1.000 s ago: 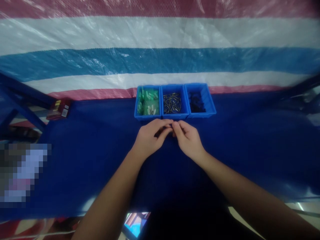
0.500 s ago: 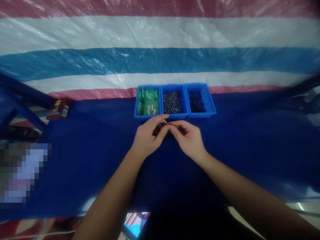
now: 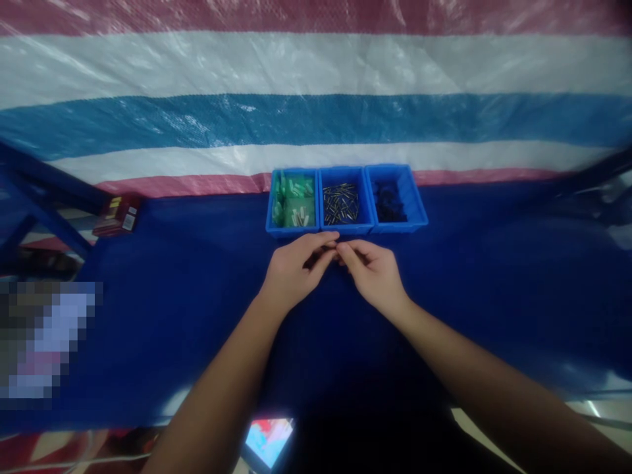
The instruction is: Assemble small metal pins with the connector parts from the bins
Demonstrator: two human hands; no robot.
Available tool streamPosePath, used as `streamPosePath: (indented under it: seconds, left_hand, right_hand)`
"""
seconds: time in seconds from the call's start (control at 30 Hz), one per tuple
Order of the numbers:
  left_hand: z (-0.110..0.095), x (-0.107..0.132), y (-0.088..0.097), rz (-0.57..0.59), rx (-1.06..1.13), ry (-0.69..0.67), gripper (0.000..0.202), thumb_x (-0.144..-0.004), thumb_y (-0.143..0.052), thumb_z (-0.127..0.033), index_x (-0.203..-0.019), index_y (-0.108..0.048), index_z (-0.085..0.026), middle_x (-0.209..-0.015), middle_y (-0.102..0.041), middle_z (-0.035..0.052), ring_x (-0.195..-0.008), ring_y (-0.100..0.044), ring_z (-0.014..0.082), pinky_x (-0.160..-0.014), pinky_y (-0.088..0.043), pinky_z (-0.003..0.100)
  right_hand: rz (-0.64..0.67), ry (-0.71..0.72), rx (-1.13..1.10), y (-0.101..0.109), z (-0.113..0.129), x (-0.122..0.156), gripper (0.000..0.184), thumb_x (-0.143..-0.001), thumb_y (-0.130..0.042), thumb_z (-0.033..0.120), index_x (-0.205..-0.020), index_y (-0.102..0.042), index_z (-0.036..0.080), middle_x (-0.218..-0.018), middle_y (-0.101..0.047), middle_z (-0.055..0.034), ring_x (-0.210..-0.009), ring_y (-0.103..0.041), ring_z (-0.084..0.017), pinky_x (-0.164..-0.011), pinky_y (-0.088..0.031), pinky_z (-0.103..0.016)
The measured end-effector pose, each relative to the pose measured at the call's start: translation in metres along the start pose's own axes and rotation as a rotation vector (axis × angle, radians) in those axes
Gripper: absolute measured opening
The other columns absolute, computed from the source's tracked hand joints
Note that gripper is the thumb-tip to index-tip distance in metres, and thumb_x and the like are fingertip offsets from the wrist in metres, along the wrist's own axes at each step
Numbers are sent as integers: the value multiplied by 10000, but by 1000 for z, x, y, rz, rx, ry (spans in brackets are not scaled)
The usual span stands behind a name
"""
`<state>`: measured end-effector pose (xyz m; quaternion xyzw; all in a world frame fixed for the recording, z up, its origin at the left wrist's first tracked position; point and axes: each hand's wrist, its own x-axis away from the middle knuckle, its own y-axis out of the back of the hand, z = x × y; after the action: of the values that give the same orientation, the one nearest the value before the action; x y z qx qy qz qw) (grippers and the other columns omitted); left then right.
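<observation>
My left hand (image 3: 299,266) and my right hand (image 3: 374,270) meet at their fingertips just in front of the blue bins. Both are closed in a pinch, thumb against fingers. Whatever lies between the fingertips is too small and too hidden to make out. Right behind them, the left bin (image 3: 291,232) holds small pale pieces on green plastic. Thin metallic, pin-like parts (image 3: 340,203) fill the middle bin (image 3: 347,230). In the right bin (image 3: 417,209) there are small dark pieces (image 3: 389,203) whose kind I cannot tell.
A blue cloth (image 3: 197,283) covers the table. At its far left stands a dark red box (image 3: 117,216) beside a blue metal frame (image 3: 49,227). A striped plastic sheet (image 3: 316,118) hangs behind. Below the table's front edge a lit screen (image 3: 269,440) shows.
The fingertips of both hands have drawn closer together, and the left fingers have closed further over the thumb. The bins and their contents look the same.
</observation>
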<state>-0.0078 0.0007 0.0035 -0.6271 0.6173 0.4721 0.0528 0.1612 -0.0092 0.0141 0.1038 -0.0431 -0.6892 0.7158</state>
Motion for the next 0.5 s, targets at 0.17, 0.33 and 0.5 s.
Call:
streamPosePath:
  seconds: [0.17,0.33,0.5]
  left_hand:
    - [-1,1,0,1,-9,21,281,-901,-703,-179,-1176,-684,-238,-1045,-782,13,-894,-756,124,-843,-617,215]
    - [0,1,1,16,-19,82,221,-939,-653,-216,-1155,-697,-232,-1032,-781,21,-884,-757,135,-869,-611,243]
    - [1,1,5,90,-31,122,237,-989,-573,-245,-1200,-677,-217,-1037,-779,25,-766,-747,100,-789,-595,192]
  right_hand:
    - [-13,31,41,0,2,1,258,-936,-629,391,-864,-783,197,-759,-752,-26,-678,-676,-159,-622,-525,-268]
    - [-20,-2,30,-1,1,2,271,-940,-626,422,-917,-764,190,-811,-756,-40,-693,-675,-165,-627,-533,-282]
    - [39,110,-2,-2,-1,4,210,-901,-677,291,-1088,-724,210,-985,-754,-51,-808,-693,-168,-695,-561,-294]
